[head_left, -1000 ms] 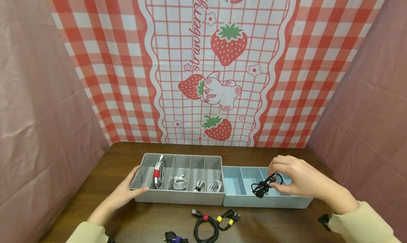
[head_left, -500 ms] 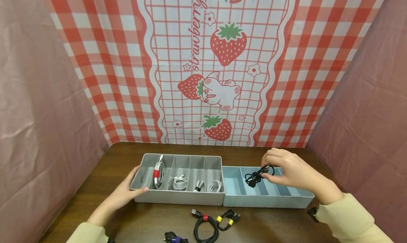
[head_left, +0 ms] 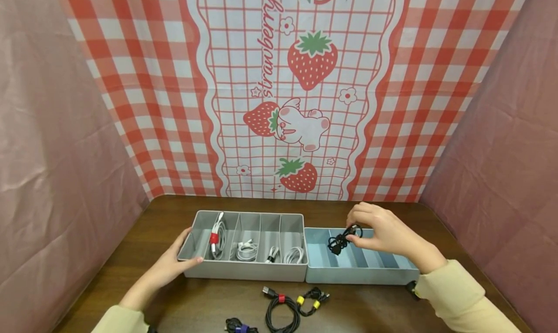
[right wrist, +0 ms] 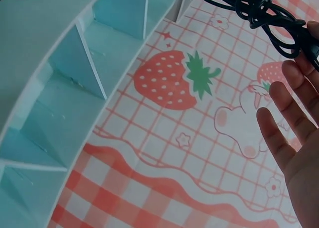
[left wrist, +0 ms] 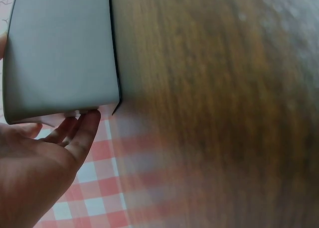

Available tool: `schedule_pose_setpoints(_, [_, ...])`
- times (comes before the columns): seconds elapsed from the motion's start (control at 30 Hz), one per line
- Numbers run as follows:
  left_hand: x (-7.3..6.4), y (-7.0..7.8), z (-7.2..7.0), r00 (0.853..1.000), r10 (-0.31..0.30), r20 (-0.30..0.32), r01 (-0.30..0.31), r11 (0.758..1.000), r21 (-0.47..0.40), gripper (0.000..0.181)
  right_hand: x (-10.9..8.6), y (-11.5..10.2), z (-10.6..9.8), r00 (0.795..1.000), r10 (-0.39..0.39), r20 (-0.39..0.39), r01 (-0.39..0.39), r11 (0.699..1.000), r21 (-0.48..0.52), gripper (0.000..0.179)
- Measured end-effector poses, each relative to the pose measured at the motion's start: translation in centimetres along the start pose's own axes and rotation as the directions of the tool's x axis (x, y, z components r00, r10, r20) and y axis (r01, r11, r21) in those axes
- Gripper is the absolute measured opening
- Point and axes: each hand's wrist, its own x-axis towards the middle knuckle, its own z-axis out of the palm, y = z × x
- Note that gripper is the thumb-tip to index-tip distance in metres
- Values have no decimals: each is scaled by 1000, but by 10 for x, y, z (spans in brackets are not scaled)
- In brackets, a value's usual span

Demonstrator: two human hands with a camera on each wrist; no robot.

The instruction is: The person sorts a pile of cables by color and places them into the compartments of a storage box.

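Note:
My left hand (head_left: 162,269) holds the left end of a grey divided box (head_left: 244,270). Its thumb lies on the front corner, and in the left wrist view its fingertips touch the box's end wall. Over a light blue divided box (head_left: 359,276), my right hand (head_left: 383,230) pinches a coiled black cable (head_left: 339,243) between thumb and fingers. The coil hangs above the blue box's left compartments. Seen from the right wrist, the bundled black cable (right wrist: 256,9) is at the top, its other fingers spread below, and the blue compartments hold nothing.
White cables, one with a red strap (head_left: 214,238), lie in the grey box's compartments. On the wooden table (head_left: 183,299) in front are a black cable with a red tie (head_left: 282,298), one with yellow ties (head_left: 317,304), and one with a purple strap (head_left: 241,328). A strawberry-patterned cloth (head_left: 305,129) hangs behind.
My right hand has moved left with the black cable, from over the blue box's middle toward its left compartments. The left hand keeps its place on the grey box.

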Motion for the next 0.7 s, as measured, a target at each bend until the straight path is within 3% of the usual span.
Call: schedule_pose_setpoints(0.7, [0,0,1,1000,-4,3,4,1000,-2,89,2,7,58,991,128,47,-132,987,94,19])
